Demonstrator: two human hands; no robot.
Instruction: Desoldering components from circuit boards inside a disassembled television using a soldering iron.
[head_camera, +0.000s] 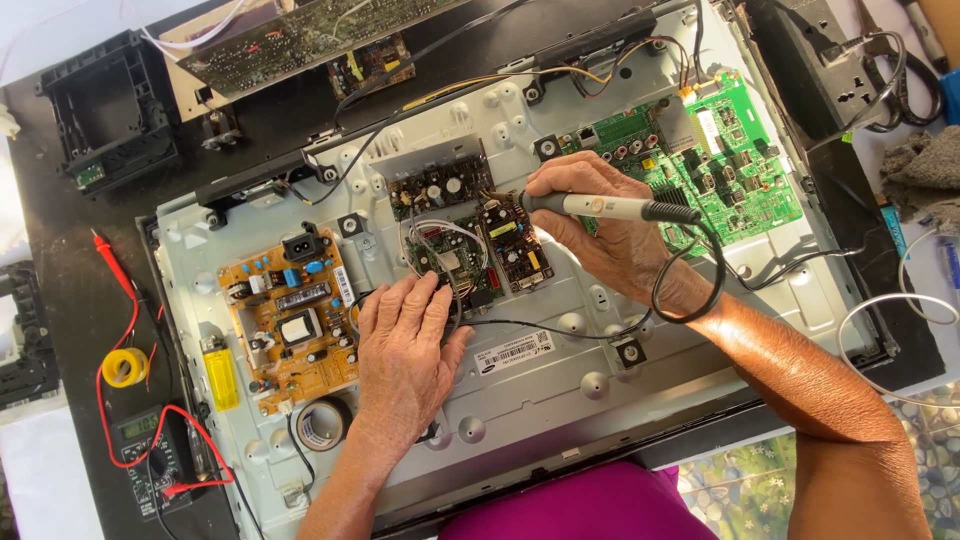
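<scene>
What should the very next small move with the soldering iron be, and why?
Probably ease the soldering iron tip down onto the small circuit board. The right hand holds it pen-style with the tip at that board's upper edge, while the left hand rests flat by the neighbouring green board, steadying it. Whether the tip already touches cannot be told.

One head-worn camera, your only view, looking straight down at close range, your hands (500, 290) mid-frame, the desk (70, 300) filling it edge to edge

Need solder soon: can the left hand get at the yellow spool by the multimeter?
Probably yes: the left hand holds nothing, and the yellow spool lies uncovered on the black table, only red leads nearby.
</scene>
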